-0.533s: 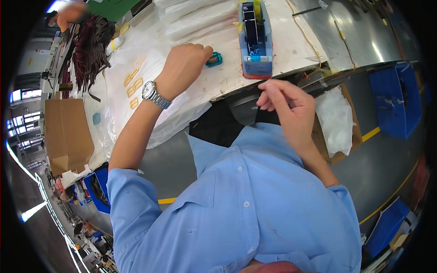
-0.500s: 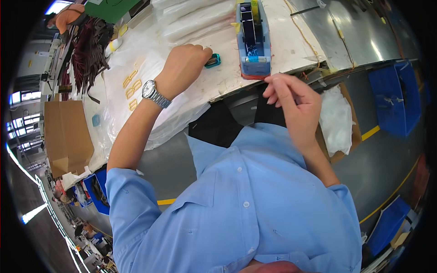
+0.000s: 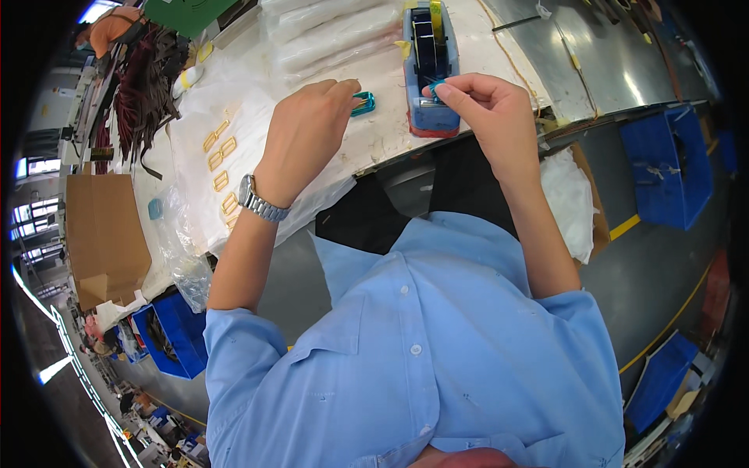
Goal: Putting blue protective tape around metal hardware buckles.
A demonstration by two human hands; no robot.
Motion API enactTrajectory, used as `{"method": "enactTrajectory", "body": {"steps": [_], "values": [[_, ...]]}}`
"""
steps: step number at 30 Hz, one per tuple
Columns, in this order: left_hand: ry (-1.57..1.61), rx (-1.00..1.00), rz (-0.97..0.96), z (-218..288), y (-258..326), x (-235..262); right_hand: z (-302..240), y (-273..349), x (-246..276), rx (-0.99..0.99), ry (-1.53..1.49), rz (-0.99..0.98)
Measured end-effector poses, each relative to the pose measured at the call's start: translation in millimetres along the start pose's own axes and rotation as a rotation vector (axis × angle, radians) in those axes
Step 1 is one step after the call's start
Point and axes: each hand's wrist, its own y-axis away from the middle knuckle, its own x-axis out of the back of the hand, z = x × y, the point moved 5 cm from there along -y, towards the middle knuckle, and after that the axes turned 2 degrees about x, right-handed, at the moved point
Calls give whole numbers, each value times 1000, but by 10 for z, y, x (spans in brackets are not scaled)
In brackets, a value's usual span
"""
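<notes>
Head view: the left hand (image 3: 306, 132) rests on the white table (image 3: 374, 140), its fingertips pinched on a small teal buckle (image 3: 363, 103) that lies flat just beyond them, long axis running roughly left to right. The right hand (image 3: 488, 117) is raised at the near end of the blue tape dispenser (image 3: 427, 66), thumb and forefinger closed on a short teal piece, likely tape, though it is too small to tell for certain. The buckle lies just left of the dispenser, so the right hand's pinch sits to the buckle's right, with the dispenser's near end between them; the left hand is the one already on it. Gold buckles (image 3: 221, 168) lie in a row on clear plastic further left, well apart from both hands.
</notes>
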Motion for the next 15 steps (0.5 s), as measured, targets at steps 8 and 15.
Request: {"method": "enactTrajectory", "body": {"steps": [8, 15], "values": [[308, 98, 131, 148, 497, 60, 528, 765, -97, -152, -65, 43], [307, 412, 321, -526, 1085, 372, 462, 821, -106, -113, -71, 28]]}}
